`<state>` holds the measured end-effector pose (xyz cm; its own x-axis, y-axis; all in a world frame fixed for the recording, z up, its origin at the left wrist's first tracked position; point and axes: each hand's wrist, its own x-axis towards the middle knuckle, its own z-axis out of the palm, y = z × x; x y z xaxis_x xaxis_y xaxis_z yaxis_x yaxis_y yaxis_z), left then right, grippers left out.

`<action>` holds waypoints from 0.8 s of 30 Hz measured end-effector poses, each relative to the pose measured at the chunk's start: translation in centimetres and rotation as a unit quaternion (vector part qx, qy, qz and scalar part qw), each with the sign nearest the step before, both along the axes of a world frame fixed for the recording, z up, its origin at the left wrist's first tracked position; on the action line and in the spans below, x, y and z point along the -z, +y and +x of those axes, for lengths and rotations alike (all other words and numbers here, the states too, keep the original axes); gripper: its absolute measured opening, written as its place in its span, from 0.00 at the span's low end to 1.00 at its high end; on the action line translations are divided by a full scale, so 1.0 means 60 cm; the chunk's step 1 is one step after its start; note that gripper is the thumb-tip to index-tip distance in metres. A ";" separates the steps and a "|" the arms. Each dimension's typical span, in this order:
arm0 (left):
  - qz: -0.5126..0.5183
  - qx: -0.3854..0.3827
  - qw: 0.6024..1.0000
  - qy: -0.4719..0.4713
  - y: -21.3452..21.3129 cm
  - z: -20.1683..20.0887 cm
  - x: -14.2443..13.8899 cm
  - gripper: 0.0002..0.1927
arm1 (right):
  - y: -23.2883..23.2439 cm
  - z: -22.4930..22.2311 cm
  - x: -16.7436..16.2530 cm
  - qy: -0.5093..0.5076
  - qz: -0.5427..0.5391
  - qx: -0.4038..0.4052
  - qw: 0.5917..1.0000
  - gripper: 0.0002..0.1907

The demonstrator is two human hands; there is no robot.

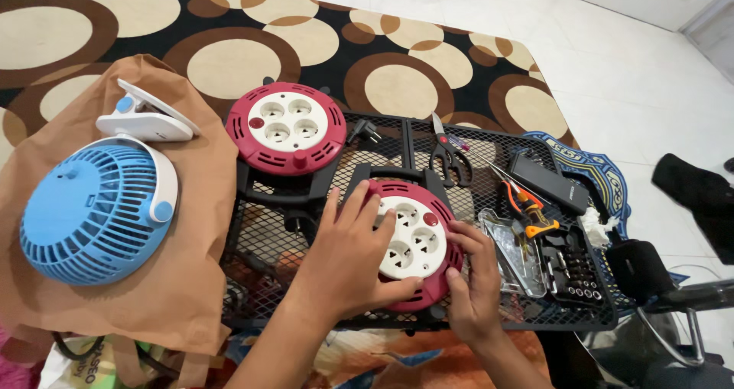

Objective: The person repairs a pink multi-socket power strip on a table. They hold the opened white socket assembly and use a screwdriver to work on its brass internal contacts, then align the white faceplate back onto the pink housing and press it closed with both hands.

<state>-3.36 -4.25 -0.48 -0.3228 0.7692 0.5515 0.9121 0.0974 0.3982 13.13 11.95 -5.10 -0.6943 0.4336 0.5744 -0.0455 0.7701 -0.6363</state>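
Both my hands rest on a round red cable reel with a white four-socket face (411,240), lying on a black wire-mesh table (397,141). My left hand (348,255) covers the reel's left side, fingers spread over the white face. Gripping the right rim is my right hand (472,282). A second red reel of the same kind (287,128) sits on its black stand at the table's far left, untouched.
A blue clip fan (95,209) with a white clamp lies on brown paper at left. Scissors (445,156), an orange-handled screwdriver (527,205), a clear tray (514,251), a black bit set (573,267) and a black adapter (549,183) lie at right. A circle-patterned rug lies beyond.
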 end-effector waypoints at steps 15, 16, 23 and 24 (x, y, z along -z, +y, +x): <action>0.010 -0.044 0.998 -0.038 -0.010 0.030 0.003 0.43 | -0.005 -0.003 -0.002 0.010 -0.007 -0.011 1.000 0.23; 0.014 -0.044 0.998 -0.046 -0.010 0.029 0.001 0.44 | -0.005 -0.004 -0.003 0.009 -0.004 -0.011 1.000 0.24; 0.026 -0.045 0.987 -0.153 -0.008 0.032 -0.007 0.58 | -0.007 -0.003 -0.005 0.004 0.004 -0.009 1.000 0.24; 0.030 -0.047 0.984 -0.167 -0.007 0.033 -0.007 0.60 | -0.007 -0.004 -0.005 0.003 0.006 -0.009 1.000 0.24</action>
<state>-1.38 -4.69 -0.07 -0.5612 0.6966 0.4470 0.7182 0.1415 0.6813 12.92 11.51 -4.81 -0.6979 0.4141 0.5844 -0.0632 0.7771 -0.6262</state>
